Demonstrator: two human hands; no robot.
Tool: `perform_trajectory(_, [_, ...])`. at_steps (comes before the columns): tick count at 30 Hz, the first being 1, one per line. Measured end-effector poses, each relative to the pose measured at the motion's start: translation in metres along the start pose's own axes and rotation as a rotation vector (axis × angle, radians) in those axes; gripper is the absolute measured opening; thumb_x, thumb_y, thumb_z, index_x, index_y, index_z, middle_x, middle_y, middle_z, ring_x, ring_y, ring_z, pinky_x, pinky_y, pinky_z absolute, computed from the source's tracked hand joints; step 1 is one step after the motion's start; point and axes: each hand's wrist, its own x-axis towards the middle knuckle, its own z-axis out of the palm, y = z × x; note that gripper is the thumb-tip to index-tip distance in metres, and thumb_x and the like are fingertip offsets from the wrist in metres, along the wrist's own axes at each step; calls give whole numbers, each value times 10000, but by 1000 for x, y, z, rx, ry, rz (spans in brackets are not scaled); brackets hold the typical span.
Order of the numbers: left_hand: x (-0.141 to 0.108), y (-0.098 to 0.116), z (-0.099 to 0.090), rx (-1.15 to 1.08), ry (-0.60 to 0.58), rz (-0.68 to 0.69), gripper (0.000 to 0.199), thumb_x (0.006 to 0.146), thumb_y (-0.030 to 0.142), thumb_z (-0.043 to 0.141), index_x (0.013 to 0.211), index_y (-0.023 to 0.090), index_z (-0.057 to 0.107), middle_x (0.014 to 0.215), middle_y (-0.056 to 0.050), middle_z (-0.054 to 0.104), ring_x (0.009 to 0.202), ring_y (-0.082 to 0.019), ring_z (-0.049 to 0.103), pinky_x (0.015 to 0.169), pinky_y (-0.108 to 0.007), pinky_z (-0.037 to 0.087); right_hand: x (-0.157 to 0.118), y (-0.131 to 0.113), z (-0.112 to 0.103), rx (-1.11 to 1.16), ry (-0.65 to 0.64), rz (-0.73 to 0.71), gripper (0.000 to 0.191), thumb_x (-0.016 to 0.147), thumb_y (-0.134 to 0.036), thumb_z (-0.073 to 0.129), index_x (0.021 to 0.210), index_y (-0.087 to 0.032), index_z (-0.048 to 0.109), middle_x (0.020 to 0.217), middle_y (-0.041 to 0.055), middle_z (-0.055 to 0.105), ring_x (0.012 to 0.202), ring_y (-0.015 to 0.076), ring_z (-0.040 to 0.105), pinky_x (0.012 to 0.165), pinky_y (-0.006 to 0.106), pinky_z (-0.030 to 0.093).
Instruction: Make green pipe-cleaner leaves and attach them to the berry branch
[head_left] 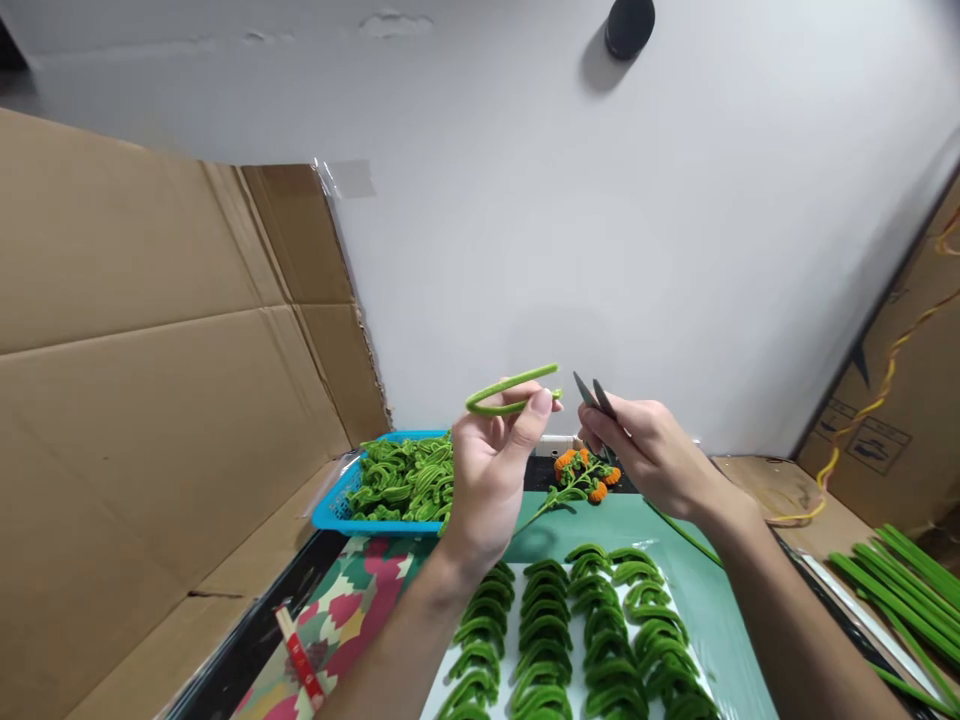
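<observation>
Here, your left grip (491,455) pinches a bent green fuzzy stem (510,383) above the tabletop (724,610); your right grip (649,455) clasps a dark two-bladed tool (586,390), its tips parted just beside the stem. Left of your left grip sits a blue basket (375,527) heaped with green pieces (405,480), its right end hidden behind that hand. Orange flowers (571,463) lie below, between both grips. Nearer you run rows of curved green pieces (544,640), partly covered by your left forearm. Long green stalks (900,600) lie well right of your right grip; a cardboard panel (150,280) stands far left.
</observation>
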Motion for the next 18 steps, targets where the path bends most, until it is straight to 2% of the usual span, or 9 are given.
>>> perform_trajectory(3, [-2, 8, 3, -54, -40, -68, 131, 911, 368, 823, 932, 239, 811, 952, -44, 768, 885, -173, 718, 850, -299, 600, 1, -2, 5, -60, 12, -32, 374, 1145, -434, 377, 839, -245, 480, 710, -24, 507, 617, 151, 423, 638, 316, 333])
perform_trajectory(6, [-2, 7, 3, -71, -64, -72, 116, 919, 352, 813, 925, 237, 804, 950, -39, 763, 856, -159, 710, 838, -288, 605, 3, -4, 12, -24, 35, -75, 349, 1140, -415, 394, 850, -242, 484, 736, -18, 500, 647, 156, 417, 645, 319, 332])
perform_trajectory(8, [-1, 5, 1, -27, -66, -36, 111, 927, 347, 806, 937, 236, 805, 969, -39, 756, 859, -154, 704, 829, -280, 602, 3, -4, 17, 99, 73, -75, 356, 1137, -426, 416, 845, -237, 492, 752, -15, 499, 671, 157, 432, 655, 319, 355])
perform_trajectory(10, [1, 3, -1, 48, -71, 3, 110, 930, 343, 803, 944, 234, 802, 995, -41, 742, 882, -161, 698, 821, -281, 598, 3, -5, 20, 319, 135, -61, 396, 1135, -452, 435, 805, -237, 475, 731, -23, 465, 657, 150, 436, 645, 319, 377])
perform_trajectory(13, [3, 3, -2, 141, -131, 28, 109, 948, 330, 776, 934, 225, 797, 992, -49, 718, 924, -177, 677, 851, -299, 584, 3, -9, 21, 612, 171, -45, 419, 1130, -497, 451, 804, -237, 494, 652, -55, 386, 589, 137, 401, 597, 316, 363])
perform_trajectory(16, [4, 7, -1, 165, -231, 18, 133, 973, 321, 735, 922, 221, 806, 984, -63, 712, 938, -192, 659, 886, -326, 568, 2, -14, 20, 690, 141, -50, 377, 1126, -520, 456, 904, -231, 552, 596, -79, 361, 551, 131, 364, 568, 306, 338])
perform_trajectory(18, [4, 9, 0, 164, -289, -17, 148, 978, 327, 724, 929, 220, 813, 998, -76, 720, 946, -208, 666, 886, -341, 566, 2, -16, 20, 678, 142, -43, 354, 1109, -511, 511, 890, -234, 541, 594, -81, 387, 538, 121, 349, 545, 293, 327])
